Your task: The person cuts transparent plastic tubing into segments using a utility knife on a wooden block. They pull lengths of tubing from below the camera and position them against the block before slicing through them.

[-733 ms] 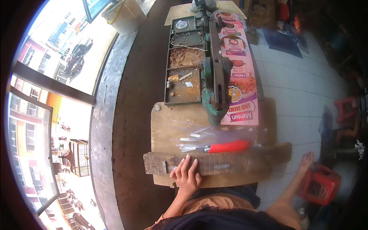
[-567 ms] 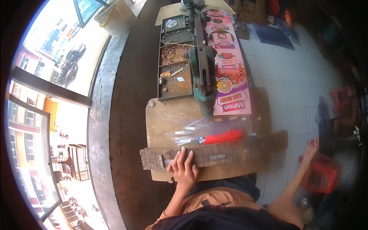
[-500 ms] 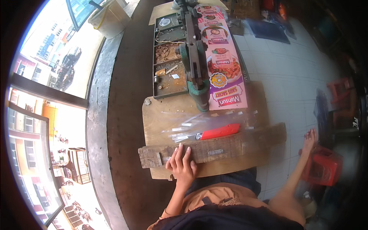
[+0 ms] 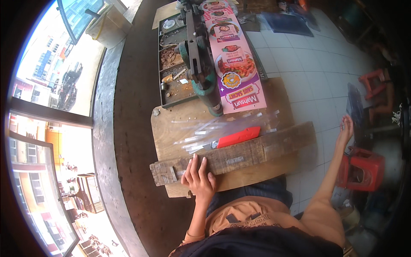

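My left hand [image 4: 200,179] lies on a rough wooden plank [image 4: 274,150], its fingers stretched over the near face and up to the top edge. This plank crosses the near end of a wooden board [image 4: 167,147]. Just beyond it rests a red-handled cutter [image 4: 239,137], among clear plastic strips [image 4: 204,127]. Out to the right, away from the board, my right hand [image 4: 347,127] is stretched over the floor area, fingers slightly bent and apart. I see nothing held in it. A dark, shiny plastic sheet [image 4: 354,103] is close past its fingertips.
A green metal bench tool with a long dark bar [image 4: 204,81] stands between a compartmented tray [image 4: 171,97] of small parts and a pink printed sheet [image 4: 242,81]. On the right are red plastic stools [image 4: 368,169]. A bucket [image 4: 109,28] sits on the left ledge.
My right arm has reached farther out and away from me, toward the dark plastic sheet. The whole view has shifted slightly. My left hand stays on the plank.
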The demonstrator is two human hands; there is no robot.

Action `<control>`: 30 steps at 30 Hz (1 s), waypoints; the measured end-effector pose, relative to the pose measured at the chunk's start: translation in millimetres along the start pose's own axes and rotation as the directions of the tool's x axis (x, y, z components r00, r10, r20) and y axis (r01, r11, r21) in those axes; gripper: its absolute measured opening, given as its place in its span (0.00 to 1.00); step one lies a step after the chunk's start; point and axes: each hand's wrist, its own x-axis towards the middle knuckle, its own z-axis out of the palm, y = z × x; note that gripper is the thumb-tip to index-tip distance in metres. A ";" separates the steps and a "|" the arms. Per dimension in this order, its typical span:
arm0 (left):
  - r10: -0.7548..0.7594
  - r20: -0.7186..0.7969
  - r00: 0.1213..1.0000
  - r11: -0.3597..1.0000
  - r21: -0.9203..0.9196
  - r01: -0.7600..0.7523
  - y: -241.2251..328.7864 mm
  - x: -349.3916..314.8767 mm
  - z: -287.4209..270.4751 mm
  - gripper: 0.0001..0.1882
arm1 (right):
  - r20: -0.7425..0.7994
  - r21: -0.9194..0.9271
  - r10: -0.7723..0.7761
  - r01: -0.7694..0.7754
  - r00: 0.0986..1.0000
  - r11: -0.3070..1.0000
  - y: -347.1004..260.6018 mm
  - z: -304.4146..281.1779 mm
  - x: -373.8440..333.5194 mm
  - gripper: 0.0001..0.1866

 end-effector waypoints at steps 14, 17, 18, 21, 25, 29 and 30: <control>0.272 -0.232 0.934 0.903 -0.275 -0.331 64.8 50.7 -16.3 0.16 | 0.491 -0.236 -0.093 0.235 0.866 0.943 -51.1 69.9 -21.4 0.11; 0.450 0.037 0.892 0.798 -0.465 -0.383 124.8 117.3 -1.5 0.21 | 0.593 -0.234 -0.117 0.309 0.797 0.922 -67.7 91.7 -31.9 0.10; 0.474 0.033 0.880 0.752 -0.535 -0.385 147.4 134.8 17.9 0.25 | 0.612 -0.229 -0.127 0.328 0.781 0.916 -72.2 98.9 -35.9 0.10; 0.534 0.272 0.800 0.770 -0.548 -0.328 197.0 159.6 105.4 0.29 | 0.627 -0.198 -0.109 0.293 0.772 0.935 -66.0 129.1 -53.6 0.10; 0.618 0.448 0.646 0.658 -0.744 -0.115 222.8 162.6 185.7 0.29 | 0.599 -0.125 -0.165 0.295 0.784 0.947 -68.0 129.6 -66.7 0.10; 0.757 0.373 0.536 0.519 -0.842 -0.146 246.0 164.2 210.7 0.28 | 0.559 -0.036 -0.174 0.233 0.811 0.972 -43.9 106.8 -52.1 0.09; 0.750 0.343 0.566 0.503 -0.851 -0.150 243.2 160.6 209.1 0.27 | 0.559 0.026 -0.157 0.172 0.814 0.985 -38.0 105.8 -50.4 0.09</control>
